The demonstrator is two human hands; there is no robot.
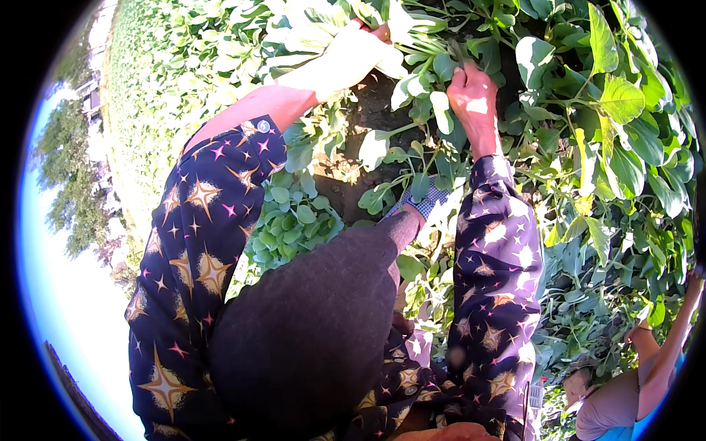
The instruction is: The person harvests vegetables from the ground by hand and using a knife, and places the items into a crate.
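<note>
At the top of the head view, my left hand [367, 49] is closed around a bunch of leafy greens [424, 25] with pale stalks, strongly overlit by the sun. Just right of it and lower, my right hand [472, 91] has its fingers curled at the base of the greens, around something thin and greyish that points up; a blade or a stem, I cannot tell which. Green leaves hang beside its thumb. Bare soil [380, 105] and small leafy plants [386, 193] lie below my hands.
My knee [309, 314] in dark trousers and my patterned shoe [427, 201] are among the plants. Dense leafy plants [623, 127] stand on the right, and a crop field [182, 66] spreads at the upper left. A co-worker's arm [670, 358] shows at the lower right, near a plastic crate [535, 394].
</note>
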